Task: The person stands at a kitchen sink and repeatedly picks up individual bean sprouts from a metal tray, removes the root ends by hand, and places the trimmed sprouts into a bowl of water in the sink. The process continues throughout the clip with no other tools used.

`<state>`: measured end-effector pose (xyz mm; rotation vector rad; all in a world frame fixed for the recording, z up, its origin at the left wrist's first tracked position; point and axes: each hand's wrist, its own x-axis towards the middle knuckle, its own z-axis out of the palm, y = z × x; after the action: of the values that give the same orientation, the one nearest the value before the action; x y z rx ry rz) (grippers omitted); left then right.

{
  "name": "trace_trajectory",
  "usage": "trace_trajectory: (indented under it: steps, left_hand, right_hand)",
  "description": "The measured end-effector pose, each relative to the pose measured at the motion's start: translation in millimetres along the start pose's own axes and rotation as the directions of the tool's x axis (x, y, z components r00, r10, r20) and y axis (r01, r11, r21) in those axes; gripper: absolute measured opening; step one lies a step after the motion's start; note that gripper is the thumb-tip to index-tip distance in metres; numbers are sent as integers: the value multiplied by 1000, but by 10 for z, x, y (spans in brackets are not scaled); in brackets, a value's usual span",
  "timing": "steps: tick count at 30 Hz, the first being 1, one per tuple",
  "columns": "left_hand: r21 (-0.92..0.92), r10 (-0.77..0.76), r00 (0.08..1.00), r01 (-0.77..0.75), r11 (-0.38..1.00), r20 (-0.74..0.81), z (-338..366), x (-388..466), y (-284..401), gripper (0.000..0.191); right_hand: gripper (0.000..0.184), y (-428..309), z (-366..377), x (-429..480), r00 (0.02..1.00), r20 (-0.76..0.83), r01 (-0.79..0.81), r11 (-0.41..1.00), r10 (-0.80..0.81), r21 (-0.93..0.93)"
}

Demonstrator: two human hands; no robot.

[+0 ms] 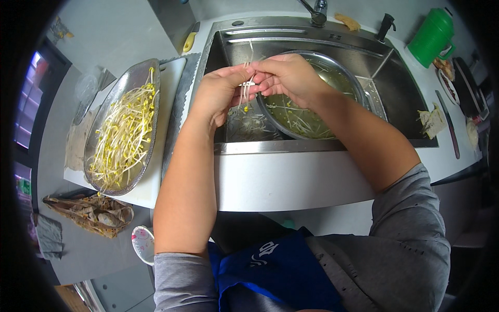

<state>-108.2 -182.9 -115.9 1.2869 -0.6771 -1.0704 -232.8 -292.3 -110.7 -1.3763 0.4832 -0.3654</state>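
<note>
My left hand holds a few soybean sprouts over the left part of the sink. Thumb and fingertips of my right hand meet those of the left and pinch the same sprouts. Their thin tails stick up above my fingers, and a yellow head hangs below. Under my right hand stands a round metal basin of cloudy water with loose sprouts floating in it. Broken-off bits lie on the sink floor beside it. To the left, a perforated metal basket carries a heap of bean sprouts.
The basket rests on a white cutting board. A yellow-handled knife lies behind it. Around the steel sink are a faucet, soap dispenser, green thermos jug, cloth and dark long-handled utensil.
</note>
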Motion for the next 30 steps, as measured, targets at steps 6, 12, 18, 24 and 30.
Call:
trace_trajectory:
  steps: [6,12,18,24,30]
  left_hand:
    - [-82,-42,999,41,996,-6,-48,10,7,21]
    - [-8,-45,997,45,999,65,-103,4,-3,17]
    - [94,-120,993,119,988,10,-141,5,20,15]
    - [390,-85,987,132,911,-135,-94,-67,66,12]
    - [572,-81,997,70,817,-6,-24,-101,64,11]
  right_hand:
    - [19,37,-24,43,995,-15,100,995,-100,-9]
    - [15,-136,-187,14,987,144,110,964,-76,-241]
    - [17,-131,-213,4,973,131,222,608,-190,-762]
    - [12,-119,-199,66,684,-9,416,399,-730,-817]
    - [12,-11,-73,72,617,549,704,84,-563,-705]
